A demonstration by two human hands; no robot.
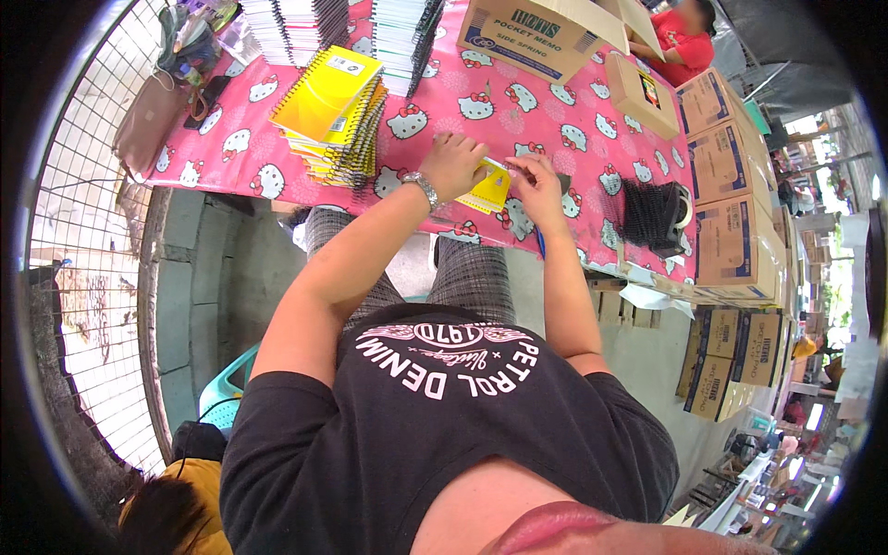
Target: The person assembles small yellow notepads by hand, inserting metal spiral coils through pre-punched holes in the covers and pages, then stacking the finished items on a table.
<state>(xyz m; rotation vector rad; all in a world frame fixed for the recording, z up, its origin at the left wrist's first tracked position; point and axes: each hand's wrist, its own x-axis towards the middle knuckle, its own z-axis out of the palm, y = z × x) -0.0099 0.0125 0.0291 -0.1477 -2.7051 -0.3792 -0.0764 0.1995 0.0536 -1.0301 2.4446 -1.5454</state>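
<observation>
A small yellow spiral notebook (487,192) lies at the table's near edge, in front of my body. My left hand (450,166), with a watch on its wrist, is closed on the notebook's upper left part. From the other side, the bent fingers of my right hand (539,190) are at its upper right corner; thumb and fingertips pinch the edge. A whitish strip shows along the top between both hands. Left of my left hand stands a pile of yellow spiral notebooks (331,92), stacked unevenly.
Tall stacks of white-paged notebooks (294,32) rise behind the pile. An open carton (532,42) and a smaller brown box (641,97) stand farther back. Black coils (643,215) and a tape dispenser (677,222) sit right. Stacked cartons (726,176) border the table; a person in red (683,37) works beyond.
</observation>
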